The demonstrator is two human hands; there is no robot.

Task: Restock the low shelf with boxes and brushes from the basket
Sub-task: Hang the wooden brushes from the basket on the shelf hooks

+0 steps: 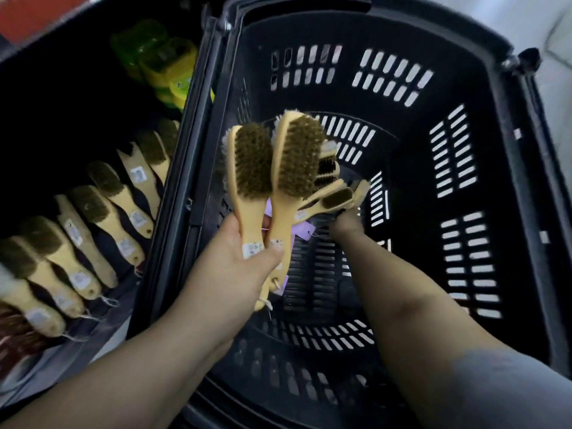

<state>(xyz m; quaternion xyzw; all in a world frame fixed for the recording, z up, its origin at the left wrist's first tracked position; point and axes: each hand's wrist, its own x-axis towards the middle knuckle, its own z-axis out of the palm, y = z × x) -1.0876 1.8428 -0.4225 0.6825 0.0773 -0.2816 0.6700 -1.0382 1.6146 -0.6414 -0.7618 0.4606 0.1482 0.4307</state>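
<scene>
The left hand (244, 258) holds two brushes (266, 168) by their handles, bristles up, over the black basket (464, 168). The right hand (346, 224) reaches deep inside, closed on more brushes (334, 196). To the left, the low shelf (102, 308) carries a row of brushes (93, 218).

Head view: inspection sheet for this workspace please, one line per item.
Surface: low shelf at left, dark, partly filled.
Job's things: a row of brushes lies on the shelf; two brushes in the left hand; a few more brushes deep in the black basket. No boxes seen.
Clutter: green-yellow items at the shelf's far end; purple tags in the basket.
Grippers: left hand in a closed grip on two handles; right hand reaching into the basket among the brushes, grip unclear.
Cables: nothing seen.
Surroundings: pale floor top right.
</scene>
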